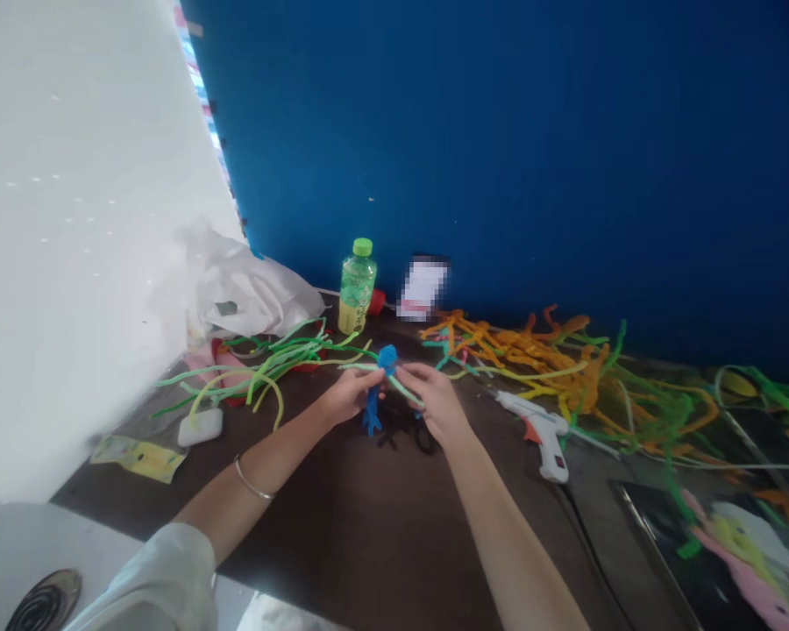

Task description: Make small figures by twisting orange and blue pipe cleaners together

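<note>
Between my two hands, above the middle of the dark table, is a small blue figure [387,357] that looks made of fuzzy pipe cleaners, with a rounded top and blue strands hanging below. My left hand [350,394] pinches it from the left, thumb and fingers closed. My right hand [434,399] is closed at its right side, on a pale green pipe cleaner [404,390] that runs across the figure. The fingertips partly hide where the strand meets the blue piece. Dark scissor-like handles [424,436] lie below my right hand.
A green-capped bottle [358,289] and a phone [423,287] stand at the back. Green pipe cleaners [282,359] lie left, with a white case [201,428] and yellow packet [141,458]. Rightward are orange pipe cleaners [532,346], a corded glue gun [543,429] and a black tray [664,543].
</note>
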A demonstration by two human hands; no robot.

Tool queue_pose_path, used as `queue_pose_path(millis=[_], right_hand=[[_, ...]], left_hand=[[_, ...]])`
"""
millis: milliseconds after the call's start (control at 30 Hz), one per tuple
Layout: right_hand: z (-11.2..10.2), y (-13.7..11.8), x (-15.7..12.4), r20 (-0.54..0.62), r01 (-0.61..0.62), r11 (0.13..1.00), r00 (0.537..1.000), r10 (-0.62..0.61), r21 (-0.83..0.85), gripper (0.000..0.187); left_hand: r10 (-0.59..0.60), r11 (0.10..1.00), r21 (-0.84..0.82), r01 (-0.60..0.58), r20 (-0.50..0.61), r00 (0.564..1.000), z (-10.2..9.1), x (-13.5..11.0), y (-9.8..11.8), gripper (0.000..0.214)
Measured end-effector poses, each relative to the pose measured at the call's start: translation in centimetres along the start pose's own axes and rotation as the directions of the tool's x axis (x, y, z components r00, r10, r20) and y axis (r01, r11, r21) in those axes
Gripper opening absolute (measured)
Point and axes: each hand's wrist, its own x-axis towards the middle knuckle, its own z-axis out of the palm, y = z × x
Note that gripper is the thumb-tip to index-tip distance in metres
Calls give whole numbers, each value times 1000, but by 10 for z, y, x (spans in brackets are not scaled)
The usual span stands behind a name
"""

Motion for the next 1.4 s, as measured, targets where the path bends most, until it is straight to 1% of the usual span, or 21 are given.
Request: queue_pose_path(millis=[67,200,267,367,467,567,633,667,700,733,800,833,867,933,967,1033,1100,1167,1233,1300,1400], right_hand=[[0,4,2,48,-9,999,999,8,32,32],[1,12,5,226,-30,991,974,-1,133,29],[2,16,6,254,-50,980,967,-1,194,27],[8,21,5,192,-29,966,981,-22,258,25],[16,24,1,94,22,976,995,-43,217,24],[22,24,-5,-27,108,992,994,-107,71,25],[24,23,-8,-60,209,972,974,-216,-107,25],[24,22,-10,-51,270,940,957,-286,-210,25],[24,21,-12,-32,333,889,932,-361,-316,23],[24,20,-13,-7,392,819,901,-434,-418,21],[24,18,-16,57,475,638,826,-561,-606,18],[23,18,-17,94,494,533,788,-609,-687,18],[23,17,-18,135,497,425,755,-642,-756,19],[20,16,-20,209,474,235,709,-673,-849,21],[19,15,-20,237,453,158,695,-679,-877,22],[16,13,-20,284,421,37,673,-683,-906,23],[12,12,-18,324,410,-39,654,-684,-911,23],[9,10,-17,350,420,-72,637,-687,-905,23],[7,9,-15,367,441,-78,623,-691,-894,23],[5,8,-13,370,453,-72,615,-696,-889,23],[3,7,-13,342,441,-45,624,-703,-896,23]], left_hand=[[6,1000,-28,-5,32,999,0,-1,0,25],[35,998,-51,-32,58,998,3,-4,1,20],[53,998,-39,-50,62,997,4,-5,1,20],[89,996,-10,-89,62,994,4,-4,1,22],[132,990,33,-134,56,990,5,-3,0,23],[189,980,62,-190,21,982,6,-2,0,22],[228,971,76,-226,-19,973,7,-2,-1,22],[248,966,81,-244,-42,968,8,-2,-1,21],[266,962,89,-260,-64,962,8,-2,-1,21],[285,956,98,-276,-87,955,9,-2,0,21],[323,943,125,-307,-132,937,9,-3,0,20],[340,937,139,-320,-156,928,10,-3,0,21],[357,931,153,-332,-180,917,10,-3,0,21],[383,920,180,-349,-213,899,11,-2,-1,21],[392,915,195,-353,-219,893,11,-2,-1,21],[419,898,241,-368,-212,883,10,-1,-2,21],[457,869,305,-390,-187,870,8,0,-3,21],[495,832,371,-412,-162,854,5,0,-3,21],[513,806,418,-419,-141,847,3,0,-3,21],[512,794,444,-415,-122,850,2,-1,-3,22],[485,797,462,-389,-107,868,1,-2,-1,24]])
